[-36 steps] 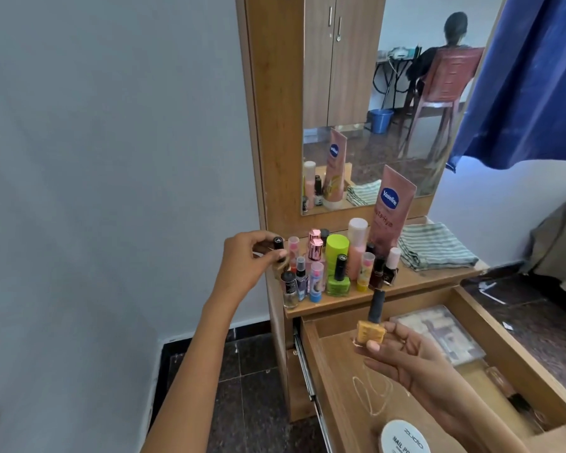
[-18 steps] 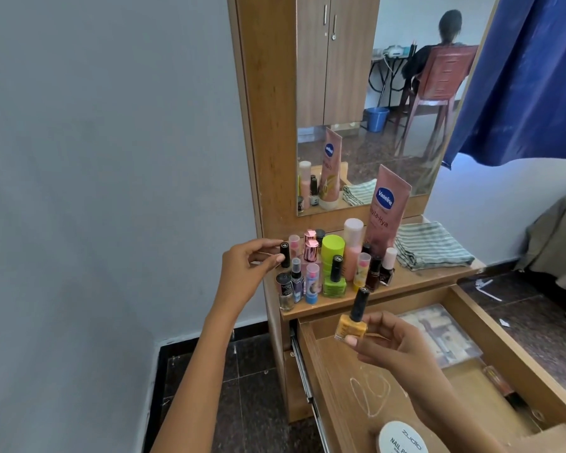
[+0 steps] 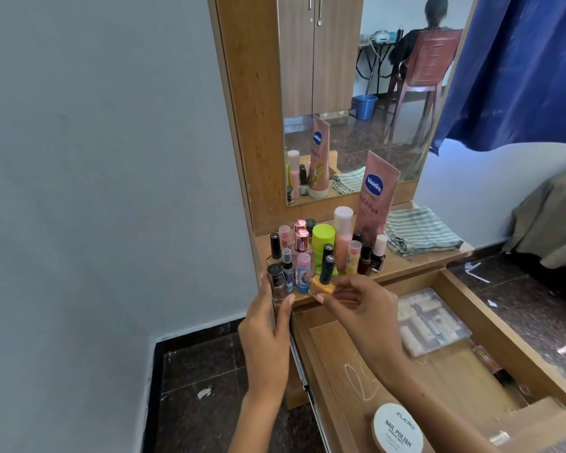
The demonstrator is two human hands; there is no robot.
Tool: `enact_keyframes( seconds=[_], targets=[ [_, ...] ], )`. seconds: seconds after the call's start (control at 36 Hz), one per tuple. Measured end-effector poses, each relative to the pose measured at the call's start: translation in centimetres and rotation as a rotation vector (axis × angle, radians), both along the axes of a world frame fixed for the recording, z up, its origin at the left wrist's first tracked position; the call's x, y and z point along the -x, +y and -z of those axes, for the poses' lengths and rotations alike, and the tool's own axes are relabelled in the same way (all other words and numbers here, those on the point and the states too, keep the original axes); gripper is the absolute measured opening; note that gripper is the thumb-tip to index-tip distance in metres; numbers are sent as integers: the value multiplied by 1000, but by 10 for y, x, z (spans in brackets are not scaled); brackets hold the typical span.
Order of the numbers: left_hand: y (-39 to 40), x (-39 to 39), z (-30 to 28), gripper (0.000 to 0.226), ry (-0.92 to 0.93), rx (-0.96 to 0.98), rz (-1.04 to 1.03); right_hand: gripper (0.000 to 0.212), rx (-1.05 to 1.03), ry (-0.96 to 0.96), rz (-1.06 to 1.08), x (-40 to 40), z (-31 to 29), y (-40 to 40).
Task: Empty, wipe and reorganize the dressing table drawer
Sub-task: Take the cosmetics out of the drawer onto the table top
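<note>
Yellow polish bottle (image 3: 322, 284) | pinched by right hand (image 3: 363, 308) fingers (image 3: 328, 297) | shelf edge

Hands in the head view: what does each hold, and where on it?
The right hand pinches the yellow nail polish bottle at its glass base. The left hand touches a clear bottle at the shelf edge; whether it grips is unclear.

Bottles (image 3: 321, 253) crowd the shelf's (image 3: 415, 261) left end, a folded cloth (image 3: 420, 230) lies right (near the back edge), the open drawer (image 3: 504, 338) below.
</note>
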State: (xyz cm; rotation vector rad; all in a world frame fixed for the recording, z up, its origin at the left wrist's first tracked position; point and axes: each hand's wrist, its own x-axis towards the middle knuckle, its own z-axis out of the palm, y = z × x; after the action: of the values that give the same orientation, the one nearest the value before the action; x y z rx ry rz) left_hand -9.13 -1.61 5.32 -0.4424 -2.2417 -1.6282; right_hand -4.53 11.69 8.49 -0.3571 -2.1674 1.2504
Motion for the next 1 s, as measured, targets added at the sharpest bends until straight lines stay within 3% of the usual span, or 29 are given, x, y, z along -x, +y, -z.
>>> enact_keyframes(
  seconds=[0.14, 0.36, 1.0],
  targets=[
    [8, 0, 2, 50, 50, -26, -49, 34, -60, 30, 19, 5, 6, -3],
    [7, 9, 11, 45, 39, -49, -64, 26, -108, 22, 104, 10, 14, -3],
    [0, 36, 3, 46, -146, 18, 72, 27, -142, 56, 118, 21, 13, -5]
  ],
)
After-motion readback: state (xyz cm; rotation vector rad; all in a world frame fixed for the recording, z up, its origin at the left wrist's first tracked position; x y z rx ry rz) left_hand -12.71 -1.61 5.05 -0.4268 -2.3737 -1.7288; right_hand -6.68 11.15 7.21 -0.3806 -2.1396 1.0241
